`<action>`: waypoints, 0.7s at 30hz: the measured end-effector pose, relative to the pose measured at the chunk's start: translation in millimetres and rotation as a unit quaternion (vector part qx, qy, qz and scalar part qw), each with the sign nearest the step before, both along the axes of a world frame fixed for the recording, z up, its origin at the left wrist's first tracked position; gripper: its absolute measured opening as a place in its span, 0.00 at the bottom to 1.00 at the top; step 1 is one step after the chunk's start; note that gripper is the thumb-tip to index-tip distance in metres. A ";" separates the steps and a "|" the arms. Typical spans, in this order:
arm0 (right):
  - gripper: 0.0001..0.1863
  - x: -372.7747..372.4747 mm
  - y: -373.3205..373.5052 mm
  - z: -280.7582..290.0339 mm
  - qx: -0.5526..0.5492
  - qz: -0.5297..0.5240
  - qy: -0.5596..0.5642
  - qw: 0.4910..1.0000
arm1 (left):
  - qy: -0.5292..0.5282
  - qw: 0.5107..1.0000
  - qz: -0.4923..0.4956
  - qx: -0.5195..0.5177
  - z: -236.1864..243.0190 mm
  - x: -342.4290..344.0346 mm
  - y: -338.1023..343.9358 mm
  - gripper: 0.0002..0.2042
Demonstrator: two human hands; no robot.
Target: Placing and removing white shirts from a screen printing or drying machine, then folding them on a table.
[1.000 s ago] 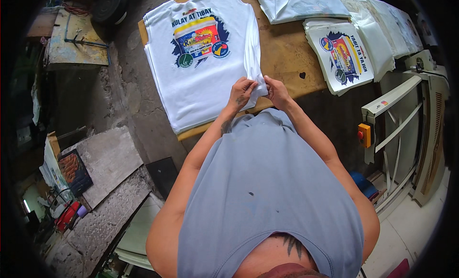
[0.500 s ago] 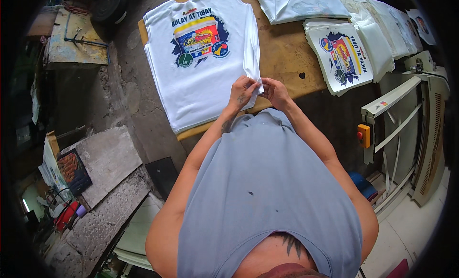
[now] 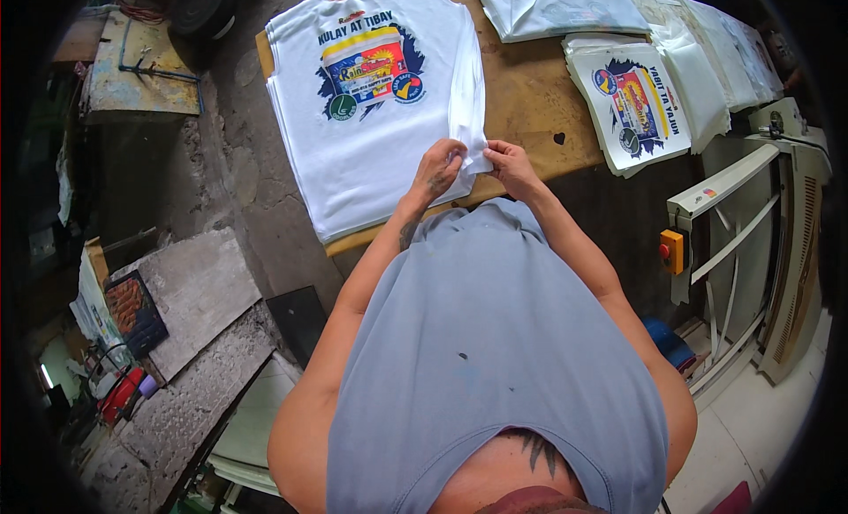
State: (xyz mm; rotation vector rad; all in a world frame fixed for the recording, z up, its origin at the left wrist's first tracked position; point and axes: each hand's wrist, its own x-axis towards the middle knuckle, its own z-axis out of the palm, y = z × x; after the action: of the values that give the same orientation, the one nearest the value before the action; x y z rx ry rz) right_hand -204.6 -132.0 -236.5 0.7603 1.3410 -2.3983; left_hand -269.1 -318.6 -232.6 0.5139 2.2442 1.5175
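Observation:
White sleeveless shirts with a colourful printed design lie in a flat stack, and the top shirt (image 3: 380, 165) faces up. At its near right corner, my left hand (image 3: 439, 170) is closed on a fold of the fabric. Just to the right, my right hand (image 3: 512, 168) pinches the lower edge of the same shirt between thumb and fingers. A small flap of white cloth is stretched between the two hands. Folds run up the shirt's right side. The stack rests on a table with a worn brown cover (image 3: 521, 81).
To the right lies a pile of printed white sheets or cloths (image 3: 583, 99), beside further white stacks (image 3: 693, 99). Folded white fabric in clear plastic (image 3: 556, 15) sits at the far edge. A pale machine frame with an orange switch box (image 3: 672, 252) stands at right.
My hands have moved slightly apart, the left one leftward and the right one a little rightward. More of the white hem shows between them.

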 end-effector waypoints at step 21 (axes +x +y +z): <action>0.14 -0.4 -0.9 -2.8 0.018 -0.010 -0.013 1.000 | 0.069 0.994 -0.063 0.058 2.4 -1.7 2.2 0.07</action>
State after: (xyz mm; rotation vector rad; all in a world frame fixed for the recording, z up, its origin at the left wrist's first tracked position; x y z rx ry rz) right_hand -205.0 -133.0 -239.3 0.8158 1.3752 -2.3770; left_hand -270.8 -316.4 -230.2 0.8027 2.1859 1.5986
